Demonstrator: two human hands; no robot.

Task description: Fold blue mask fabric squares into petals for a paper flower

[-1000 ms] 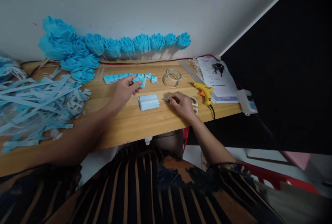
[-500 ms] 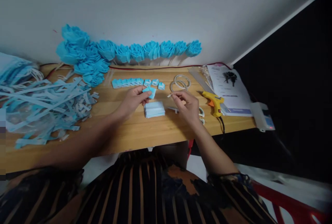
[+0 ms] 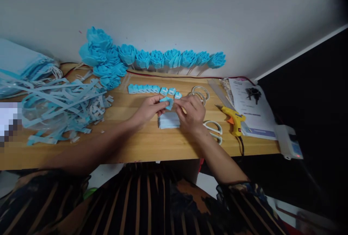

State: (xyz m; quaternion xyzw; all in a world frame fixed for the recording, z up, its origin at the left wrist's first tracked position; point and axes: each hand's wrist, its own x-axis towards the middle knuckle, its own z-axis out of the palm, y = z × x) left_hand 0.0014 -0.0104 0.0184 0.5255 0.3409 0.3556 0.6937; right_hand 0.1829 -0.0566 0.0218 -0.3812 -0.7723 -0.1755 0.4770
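Note:
My left hand pinches a small folded blue fabric piece between thumb and fingers, above the wooden table. My right hand is closed in a pinch at the right edge of that piece, on a small pale bit mostly hidden by the fingertips. Just below the hands lies a stack of pale blue rectangular pieces, its right end covered by my right hand. A row of folded blue pieces runs behind the hands. The scissors lie under my right wrist, only their white handles showing.
Blue fabric flowers on thin stems line the wall. Cut strips are heaped at left, near stacked pale blue sheets. Two tape rolls, a yellow glue gun, papers, keys and a white power box are at right.
My right hand has come leftward to the blue piece's edge, with the pale bit between its fingertips. The left hand still holds the piece. The view has shifted, showing the scissors' handles more fully.

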